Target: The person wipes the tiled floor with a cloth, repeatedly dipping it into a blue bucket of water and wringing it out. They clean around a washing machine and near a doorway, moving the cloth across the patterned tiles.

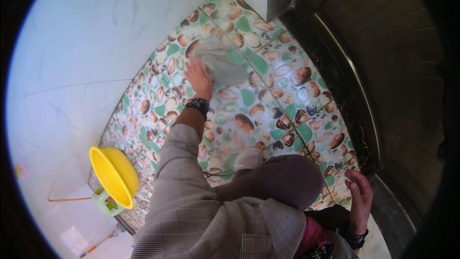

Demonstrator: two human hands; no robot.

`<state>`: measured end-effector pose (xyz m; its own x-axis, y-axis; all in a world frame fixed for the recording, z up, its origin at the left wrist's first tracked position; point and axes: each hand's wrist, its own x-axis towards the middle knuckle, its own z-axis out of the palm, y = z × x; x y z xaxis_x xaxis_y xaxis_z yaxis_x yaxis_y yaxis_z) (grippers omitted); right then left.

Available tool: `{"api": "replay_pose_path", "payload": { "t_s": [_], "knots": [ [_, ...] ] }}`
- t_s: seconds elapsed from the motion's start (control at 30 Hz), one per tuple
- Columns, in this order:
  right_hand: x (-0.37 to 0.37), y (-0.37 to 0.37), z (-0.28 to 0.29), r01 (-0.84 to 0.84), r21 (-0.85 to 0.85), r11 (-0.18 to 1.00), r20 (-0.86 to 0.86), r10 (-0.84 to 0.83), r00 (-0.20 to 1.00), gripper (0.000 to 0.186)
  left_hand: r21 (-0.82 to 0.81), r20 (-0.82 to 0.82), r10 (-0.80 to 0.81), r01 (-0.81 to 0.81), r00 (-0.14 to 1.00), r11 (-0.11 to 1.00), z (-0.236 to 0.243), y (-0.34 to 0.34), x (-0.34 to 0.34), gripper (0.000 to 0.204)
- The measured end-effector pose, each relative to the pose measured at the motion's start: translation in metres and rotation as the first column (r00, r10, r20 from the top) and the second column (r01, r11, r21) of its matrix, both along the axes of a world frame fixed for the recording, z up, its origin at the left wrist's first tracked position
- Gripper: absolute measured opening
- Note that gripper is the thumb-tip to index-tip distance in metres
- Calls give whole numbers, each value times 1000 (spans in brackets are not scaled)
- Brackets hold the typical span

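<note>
My left hand (pixel 197 77) reaches forward low over the pebble-patterned floor, a dark band round its wrist. From its thumb side spreads a grey cloth (pixel 223 62), smeared by motion, which the hand appears to grip by its left edge. The exact grasp is hidden behind the fingers. At the lower right, my right hand (pixel 359 196) is raised near my knee, fingers loosely curved and apart, with nothing in it. A dark band circles that wrist too.
A yellow basin (pixel 112 175) rests tilted on a small green stool (pixel 106 202) at the left wall. White marbled wall (pixel 86 43) bounds the left side. A dark panelled door or cabinet (pixel 383 57) with a black base stands right. My bent knee (pixel 287 180) is below the cloth.
</note>
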<state>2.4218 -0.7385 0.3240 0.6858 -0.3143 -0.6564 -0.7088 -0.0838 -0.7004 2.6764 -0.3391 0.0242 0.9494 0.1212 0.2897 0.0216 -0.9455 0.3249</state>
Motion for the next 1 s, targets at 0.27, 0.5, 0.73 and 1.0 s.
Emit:
{"api": "replay_pose_path", "payload": {
  "t_s": [0.27, 0.5, 0.73, 1.0],
  "knots": [
    [-2, 2, -4, -42, -49, 998, -30, 41, 999, 33, -770, -62, 456, -333, 888, 544, -15, 1, 62, 49],
    [-1, 6, -22, -44, 25, 999, -43, 45, 998, 30, -131, -83, 173, -183, 981, 974, -41, -21, 101, 48],
    [6, 12, -35, -102, 47, 994, -71, 106, 992, 31, 86, 54, -78, 73, 995, 994, -27, -100, 117, 38],
    [23, 17, -50, -145, 113, 983, -40, 151, 988, 32, 208, -67, -613, 612, 788, 763, -11, -86, 119, 31]
  ]
}}
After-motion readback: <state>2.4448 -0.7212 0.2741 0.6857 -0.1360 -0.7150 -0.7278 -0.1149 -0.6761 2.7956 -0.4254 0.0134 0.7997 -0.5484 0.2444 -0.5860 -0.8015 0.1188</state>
